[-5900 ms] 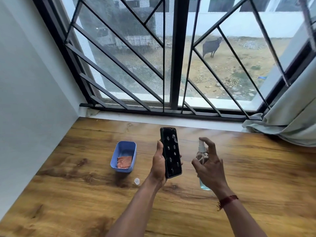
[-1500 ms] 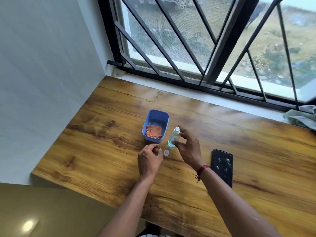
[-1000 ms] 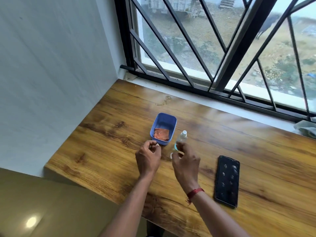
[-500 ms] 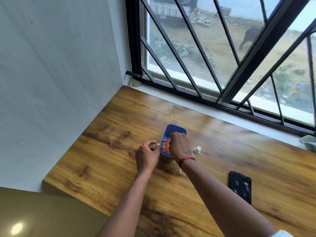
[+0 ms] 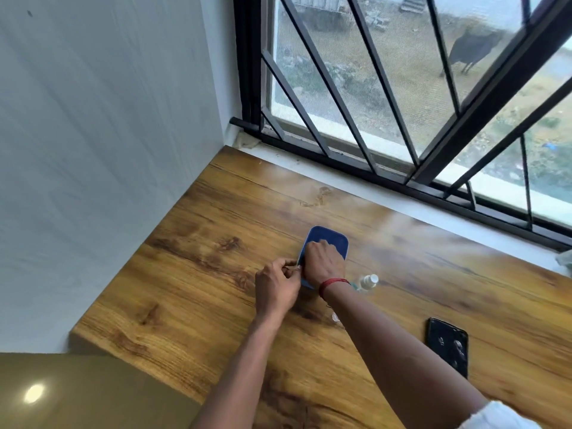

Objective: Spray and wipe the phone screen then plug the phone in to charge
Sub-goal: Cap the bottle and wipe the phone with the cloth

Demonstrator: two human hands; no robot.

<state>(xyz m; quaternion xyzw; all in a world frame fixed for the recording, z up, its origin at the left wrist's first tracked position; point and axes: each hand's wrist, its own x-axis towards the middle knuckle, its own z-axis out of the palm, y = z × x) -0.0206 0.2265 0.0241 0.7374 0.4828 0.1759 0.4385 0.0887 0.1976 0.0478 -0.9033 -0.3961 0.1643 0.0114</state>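
Note:
The black phone [image 5: 448, 345] lies screen up on the wooden table [image 5: 216, 305] at the right, with droplets on its glass. A small clear spray bottle [image 5: 367, 281] stands just right of my right wrist. My right hand [image 5: 323, 261] reaches into the blue plastic tub [image 5: 335, 238]. Its fingers curl down onto the orange cloth inside, which the hand hides. My left hand [image 5: 277, 287] is curled beside the tub and pinches its left rim.
The bottle's small clear cap [image 5: 335, 317] lies on the table under my right forearm. A white wall borders the table on the left. A barred window [image 5: 387, 119] runs along the back. The table's front edge drops to the floor at lower left.
I laid the phone on the table and stood the spray bottle by the tub. Within the last second my right hand left the bottle and went into the tub, onto the cloth.

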